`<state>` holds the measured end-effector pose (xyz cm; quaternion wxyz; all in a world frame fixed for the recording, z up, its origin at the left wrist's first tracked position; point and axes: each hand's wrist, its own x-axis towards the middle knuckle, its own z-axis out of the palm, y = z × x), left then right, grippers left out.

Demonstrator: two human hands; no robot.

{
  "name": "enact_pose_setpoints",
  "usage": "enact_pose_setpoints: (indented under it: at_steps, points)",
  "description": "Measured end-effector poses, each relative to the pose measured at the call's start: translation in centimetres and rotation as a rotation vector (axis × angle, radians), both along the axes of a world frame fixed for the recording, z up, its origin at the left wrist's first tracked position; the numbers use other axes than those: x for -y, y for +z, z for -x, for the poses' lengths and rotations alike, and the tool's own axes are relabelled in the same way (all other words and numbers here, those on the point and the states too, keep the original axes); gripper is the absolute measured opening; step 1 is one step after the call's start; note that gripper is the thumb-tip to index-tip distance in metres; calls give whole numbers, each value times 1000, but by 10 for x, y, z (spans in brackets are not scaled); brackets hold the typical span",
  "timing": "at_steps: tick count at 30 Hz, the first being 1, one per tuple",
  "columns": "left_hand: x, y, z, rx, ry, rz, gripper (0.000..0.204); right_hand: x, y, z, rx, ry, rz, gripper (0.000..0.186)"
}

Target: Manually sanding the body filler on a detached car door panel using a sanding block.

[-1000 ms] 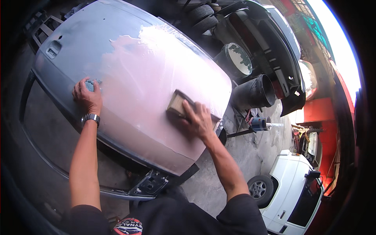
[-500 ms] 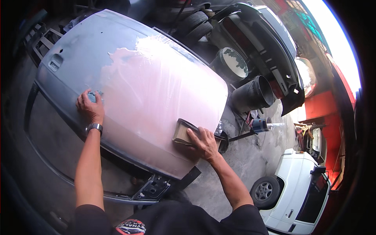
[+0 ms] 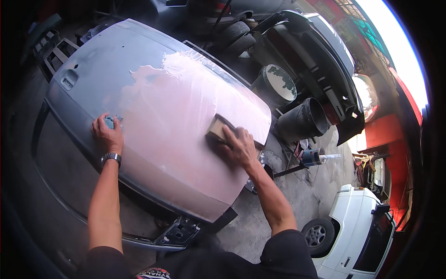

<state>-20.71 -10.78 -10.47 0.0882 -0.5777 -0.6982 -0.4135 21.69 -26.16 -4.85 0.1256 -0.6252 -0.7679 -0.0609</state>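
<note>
A car door (image 3: 95,76) lies flat on a stand in front of me, grey at the left and coated with smooth pinkish body filler (image 3: 172,107) over the rest. My right hand (image 3: 239,145) grips a long brownish sanding block (image 3: 216,129) and presses it on the filler near the door's right end. At the filler's left border, my left hand (image 3: 108,135) rests on the door with its fingers curled round a small blue sponge-like piece (image 3: 109,122). Its exact kind is partly hidden by the fingers.
Beyond the door stand a bucket with whitish residue (image 3: 280,83), a black bucket (image 3: 304,118) and a blue can (image 3: 313,157). A large dark car part (image 3: 311,60) leans behind them. A white vehicle (image 3: 353,232) is at the lower right. The open window frame (image 3: 39,125) lies nearest me.
My right hand has pushed the sanding block slightly away from me across the filler. The left hand stays at the same place on the door. The view has shifted slightly.
</note>
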Motion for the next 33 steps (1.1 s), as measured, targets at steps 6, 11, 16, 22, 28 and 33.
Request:
enact_pose_setpoints:
  at_steps: [6,11,16,22,28,33]
  points:
    - [4,13,-6,-23,-28,-5,28,9,22,-51,1,53,-6,78]
    - [4,6,-28,2,-26,41,27,-102,3,-119,36,-399,24,54]
    - [5,1,-2,-11,26,39,27,-39,9,-28,-30,-182,13,62]
    - [3,10,-10,3,7,-15,29,19,6,48,47,-40,54,89]
    - [4,14,-30,88,-27,3,28,-190,15,21,31,-260,17,56]
    - [9,15,-15,84,14,29,28,-158,7,69,-41,-177,22,62]
